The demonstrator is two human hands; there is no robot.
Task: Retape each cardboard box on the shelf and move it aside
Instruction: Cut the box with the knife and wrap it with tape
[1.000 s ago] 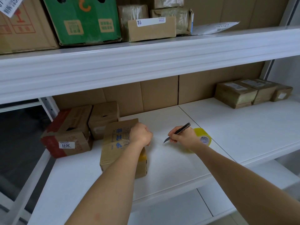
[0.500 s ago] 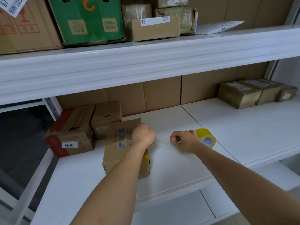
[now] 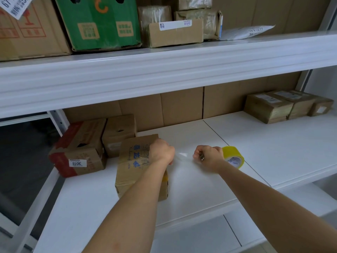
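Note:
A brown cardboard box [image 3: 131, 172] with blue print stands on the white shelf [image 3: 273, 143], near its front. My left hand [image 3: 161, 150] is curled in a fist at the box's top right edge and holds one end of a clear tape strip [image 3: 184, 157]. The strip stretches right to my right hand [image 3: 209, 157], which grips a dark slim knife [image 3: 201, 156]; only its tip shows at the fingers. A yellow tape roll [image 3: 235, 156] stands on edge just behind my right hand, touching it.
A red-and-brown box labelled 3011 [image 3: 78, 152] and a smaller box [image 3: 119, 132] stand left of the taped box. Three wrapped boxes [image 3: 268, 106] sit at the back right. The upper shelf [image 3: 164, 70] overhangs, loaded with a green box [image 3: 98, 22] and parcels.
The knife pointed up and right from my right hand a second ago; it is now tucked into the fist. A clear tape strip now shows stretched between my hands.

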